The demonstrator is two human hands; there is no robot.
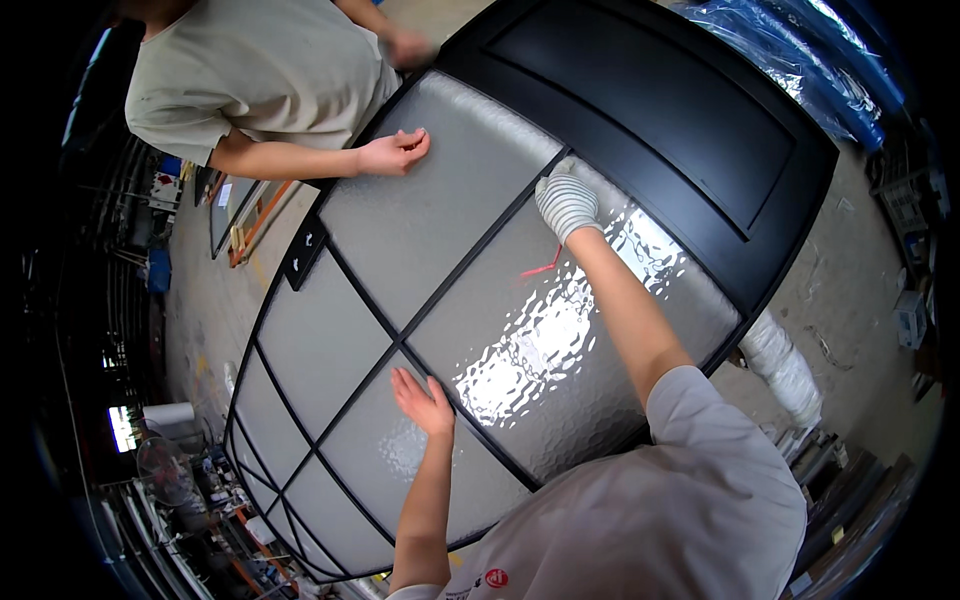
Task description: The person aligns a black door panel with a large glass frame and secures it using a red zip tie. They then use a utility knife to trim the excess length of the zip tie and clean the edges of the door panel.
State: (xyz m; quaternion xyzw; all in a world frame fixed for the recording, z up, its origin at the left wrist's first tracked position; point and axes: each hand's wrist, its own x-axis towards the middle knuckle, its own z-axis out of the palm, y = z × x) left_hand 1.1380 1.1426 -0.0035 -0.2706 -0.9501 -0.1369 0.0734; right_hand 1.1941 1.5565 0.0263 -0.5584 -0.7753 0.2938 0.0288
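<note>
A large black-framed door panel lies spread out before me, with textured glass set between narrow black bars. My left hand, bare, has its fingers stretched out over the glass, close to where the bars cross. Farther off, my right hand wears a striped white knit glove. Its fingers are curled down at a bar beside the solid black section; whatever they hold is hidden. A thin red strand trails near that wrist over the glass. Bright light reflects off the glass beside my right forearm.
Across the panel at the upper left stands a co-worker, one hand above the glass and the other blurred. Blue plastic-wrapped stock lies at the far right. A white wrapped roll and a fan flank the panel.
</note>
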